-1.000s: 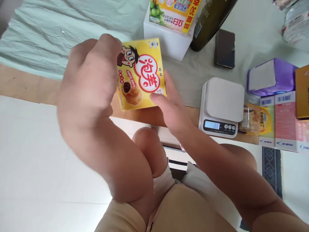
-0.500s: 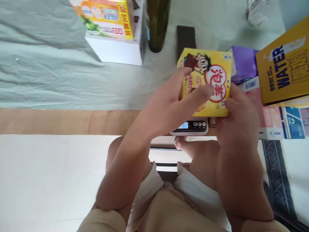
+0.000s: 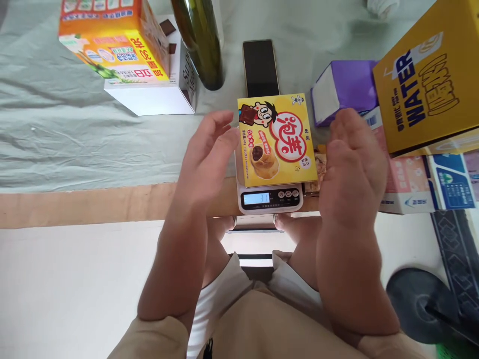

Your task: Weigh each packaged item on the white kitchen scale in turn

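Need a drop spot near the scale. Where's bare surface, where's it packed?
Free: the green cloth left of the left hand, below the white box, down to the wood edge. Crowded: right of the scale, where the purple box, WATER box and small cartons sit tight. Behind it, phone and bottle.

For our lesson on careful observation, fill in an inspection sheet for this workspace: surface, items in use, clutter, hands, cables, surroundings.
Surface: pale green cloth over a wooden edge.
Items in use: yellow snack box lying on white scale, display lit.
Clutter: phone, dark bottle, purple pack, yellow WATER box, orange carton.
Hands: left hand and right hand open, either side of the box.
Cables: nothing seen.
Surroundings: white floor, patterned rug.
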Demonstrator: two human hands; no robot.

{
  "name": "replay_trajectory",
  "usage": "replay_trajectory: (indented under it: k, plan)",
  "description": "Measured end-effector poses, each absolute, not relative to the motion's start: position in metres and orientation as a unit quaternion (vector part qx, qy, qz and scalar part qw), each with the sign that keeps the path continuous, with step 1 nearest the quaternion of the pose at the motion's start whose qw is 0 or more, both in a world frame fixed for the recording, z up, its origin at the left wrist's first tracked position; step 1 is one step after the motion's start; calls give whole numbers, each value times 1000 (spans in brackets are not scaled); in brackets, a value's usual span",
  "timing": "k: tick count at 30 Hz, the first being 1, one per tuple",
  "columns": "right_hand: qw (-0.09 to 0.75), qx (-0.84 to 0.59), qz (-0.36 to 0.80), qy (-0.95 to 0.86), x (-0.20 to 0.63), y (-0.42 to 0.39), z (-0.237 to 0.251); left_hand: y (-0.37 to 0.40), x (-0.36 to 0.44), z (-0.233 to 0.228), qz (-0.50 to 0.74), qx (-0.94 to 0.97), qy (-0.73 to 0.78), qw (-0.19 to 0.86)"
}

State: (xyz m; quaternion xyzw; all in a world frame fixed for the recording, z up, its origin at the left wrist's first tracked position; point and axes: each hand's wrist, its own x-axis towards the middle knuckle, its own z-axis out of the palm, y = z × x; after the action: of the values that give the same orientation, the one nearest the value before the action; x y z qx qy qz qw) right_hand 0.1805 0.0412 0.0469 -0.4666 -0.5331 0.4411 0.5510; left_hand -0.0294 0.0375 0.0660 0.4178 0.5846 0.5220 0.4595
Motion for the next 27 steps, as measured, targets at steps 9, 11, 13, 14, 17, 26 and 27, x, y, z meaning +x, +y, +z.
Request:
replay_trajectory:
  k: [9, 11, 13, 14, 17, 26, 27]
  plan:
    - [603, -462, 387, -523, 184, 50, 51, 46, -35, 45, 578, 435, 547, 421]
    - [593, -471, 377, -533, 189, 52, 49, 45, -33, 48, 582, 437, 545, 415]
    - [580, -487, 363, -543, 193, 53, 48, 44, -30, 51, 584, 445, 542, 408]
    - [572, -496, 354, -549, 195, 54, 48, 44, -29, 52, 583, 449, 542, 407]
    - [555, -516, 325, -565, 197, 55, 47, 43, -27, 55, 566, 458, 550, 410]
    - [412, -602, 278, -625, 196, 53, 41, 43, -28, 52, 491, 484, 633, 353]
    - [395, -606, 269, -636, 196, 53, 40, 43, -28, 52, 482, 493, 637, 345]
